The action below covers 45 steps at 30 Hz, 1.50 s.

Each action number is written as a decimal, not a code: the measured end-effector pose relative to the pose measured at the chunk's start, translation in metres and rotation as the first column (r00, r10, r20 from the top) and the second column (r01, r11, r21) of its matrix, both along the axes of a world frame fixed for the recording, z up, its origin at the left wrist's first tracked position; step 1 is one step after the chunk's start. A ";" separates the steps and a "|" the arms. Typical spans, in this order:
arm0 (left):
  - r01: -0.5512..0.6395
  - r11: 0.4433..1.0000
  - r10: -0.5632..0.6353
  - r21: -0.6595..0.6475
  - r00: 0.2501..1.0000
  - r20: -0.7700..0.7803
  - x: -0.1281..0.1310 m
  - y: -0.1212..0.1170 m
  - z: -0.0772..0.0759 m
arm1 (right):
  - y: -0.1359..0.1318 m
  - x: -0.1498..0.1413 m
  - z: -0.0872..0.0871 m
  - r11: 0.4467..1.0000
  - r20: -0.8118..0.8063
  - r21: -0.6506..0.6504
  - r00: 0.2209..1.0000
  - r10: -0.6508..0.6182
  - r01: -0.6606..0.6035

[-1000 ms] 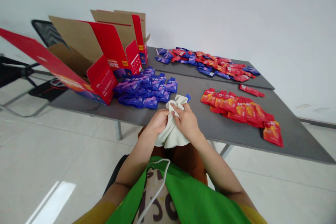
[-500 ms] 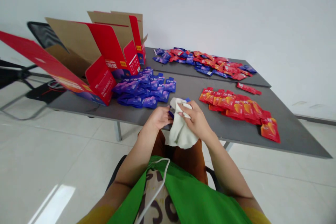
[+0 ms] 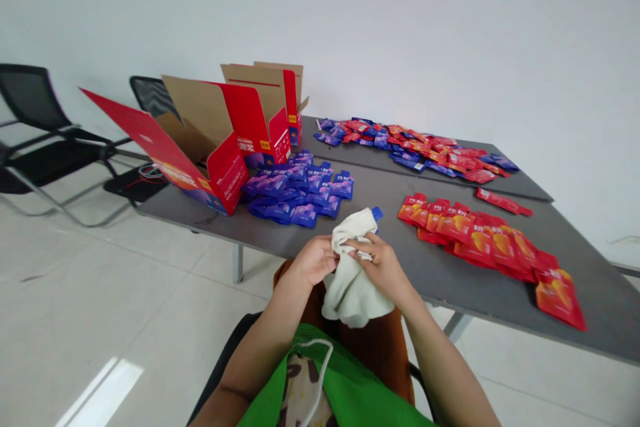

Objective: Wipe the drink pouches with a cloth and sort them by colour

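Observation:
Both my hands meet at the near edge of a grey table. My left hand and my right hand are both closed on a cream cloth pouch that hangs down over my lap. A blue sachet sticks out of the pouch's top. A pile of blue sachets lies just beyond my left hand. A row of red sachets lies to the right of my right hand.
Open red cardboard boxes stand at the table's left end. A mixed heap of red and blue sachets covers the far table. Black chairs stand on the tiled floor at the left. A white wall is behind.
My hands stay closed on the pouch and shifted slightly; the blue sachet now shows at its top. The view turned left and tilted down, so the chairs show more.

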<state>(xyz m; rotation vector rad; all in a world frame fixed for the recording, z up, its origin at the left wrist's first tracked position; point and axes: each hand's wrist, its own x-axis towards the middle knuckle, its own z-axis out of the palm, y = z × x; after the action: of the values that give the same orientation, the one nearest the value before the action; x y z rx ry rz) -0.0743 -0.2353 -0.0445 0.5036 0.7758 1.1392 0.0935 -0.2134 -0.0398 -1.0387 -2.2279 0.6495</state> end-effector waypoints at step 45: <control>-0.242 0.160 0.752 0.957 -0.598 -0.277 -0.204 -0.016 0.024 | 0.005 0.025 -0.013 0.816 0.313 0.261 0.754 -0.577 0.516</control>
<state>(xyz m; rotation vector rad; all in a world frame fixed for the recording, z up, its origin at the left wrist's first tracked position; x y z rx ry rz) -0.2785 -0.2514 -0.0203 1.3968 2.5944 2.3087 0.1182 -0.2086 -0.0525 -1.7533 -2.0592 -0.0012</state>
